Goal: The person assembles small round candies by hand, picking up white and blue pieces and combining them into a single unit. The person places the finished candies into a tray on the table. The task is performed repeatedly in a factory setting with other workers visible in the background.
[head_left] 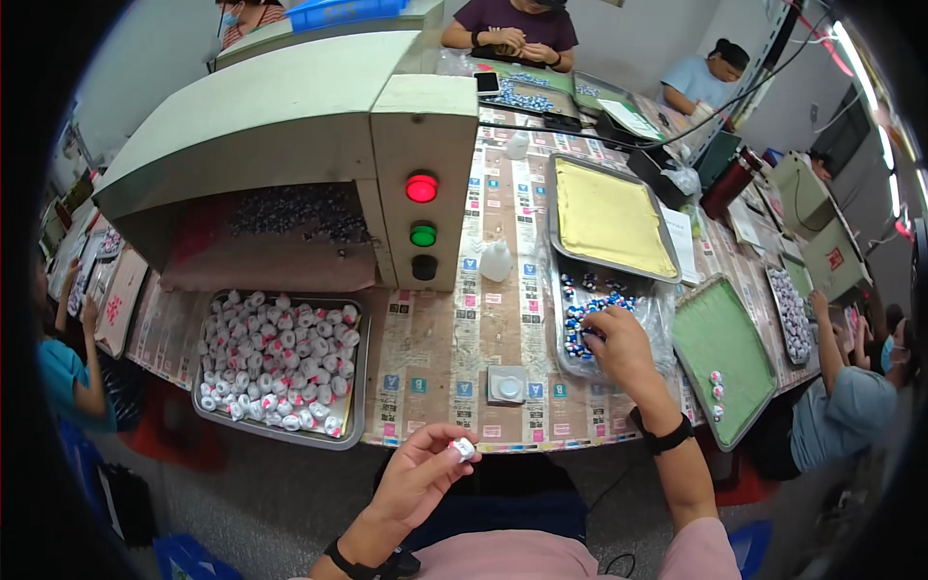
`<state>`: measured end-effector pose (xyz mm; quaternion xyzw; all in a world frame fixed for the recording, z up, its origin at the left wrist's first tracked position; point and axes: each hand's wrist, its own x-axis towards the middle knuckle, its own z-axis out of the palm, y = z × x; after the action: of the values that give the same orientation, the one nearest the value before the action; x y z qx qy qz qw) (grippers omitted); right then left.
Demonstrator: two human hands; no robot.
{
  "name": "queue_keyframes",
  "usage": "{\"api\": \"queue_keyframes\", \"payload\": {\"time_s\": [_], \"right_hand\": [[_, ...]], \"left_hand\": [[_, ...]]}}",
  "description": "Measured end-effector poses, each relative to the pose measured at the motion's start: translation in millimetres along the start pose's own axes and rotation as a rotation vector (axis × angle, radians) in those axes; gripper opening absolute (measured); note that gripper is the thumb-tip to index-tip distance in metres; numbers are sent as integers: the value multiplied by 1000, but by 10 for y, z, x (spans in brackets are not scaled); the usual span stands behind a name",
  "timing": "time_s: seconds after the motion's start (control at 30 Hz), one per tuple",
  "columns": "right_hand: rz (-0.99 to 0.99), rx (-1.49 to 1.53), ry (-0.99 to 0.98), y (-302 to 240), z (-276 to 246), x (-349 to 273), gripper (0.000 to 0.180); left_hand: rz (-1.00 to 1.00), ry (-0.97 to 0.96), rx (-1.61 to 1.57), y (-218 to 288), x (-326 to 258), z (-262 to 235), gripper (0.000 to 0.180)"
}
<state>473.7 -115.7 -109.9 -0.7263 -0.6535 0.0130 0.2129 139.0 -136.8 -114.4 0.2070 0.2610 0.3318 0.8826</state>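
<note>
My left hand (425, 474) is closed in a pinch on a small white rounded piece with a dark mark (464, 449), held in front of the table's near edge. At the right, my right hand (621, 340) reaches down into a tray lined with clear plastic (655, 338). Its bent fingertips are among small blue, white and dark pieces (580, 314), and what they pinch is hidden. Between the hands, a small square grey block with a round white centre (507, 385) sits on the table. A metal tray (360, 372) at the left holds many white pieces with pink spots.
A large beige machine (290, 106) with a red and a green light stands at back left, dark pieces inside its opening. A yellow-lined tray (619, 213) overlaps the blue-piece tray. A green tray (720, 338) holds several pieces. White bottles (496, 261) stand mid-table. Other people work around.
</note>
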Motion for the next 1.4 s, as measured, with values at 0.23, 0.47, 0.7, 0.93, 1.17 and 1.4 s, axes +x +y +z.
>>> {"api": "queue_keyframes", "payload": {"time_s": [0.23,0.47,0.7,0.93,1.17,1.4], "right_hand": [[-103,-49,-25,-18,41,50,18],[133,341,124,-98,-13,-95,16],[353,1053,-55,-500,-235,-421,13],[542,1314,-282,-876,-201,-586,14],[171,742,-131,-982,-98,-480,15],[-58,376,-65,-1099,57,-325,13]], "left_hand": [[-14,-10,-5,-57,-7,-4,27],[-32,-12,-10,-24,-30,-23,27],[-3,6,-55,-99,11,-35,29],[-21,-9,-35,-67,32,37,30],[-10,-10,-55,-105,12,-12,30],[-14,2,-35,-120,-8,-56,30]]}}
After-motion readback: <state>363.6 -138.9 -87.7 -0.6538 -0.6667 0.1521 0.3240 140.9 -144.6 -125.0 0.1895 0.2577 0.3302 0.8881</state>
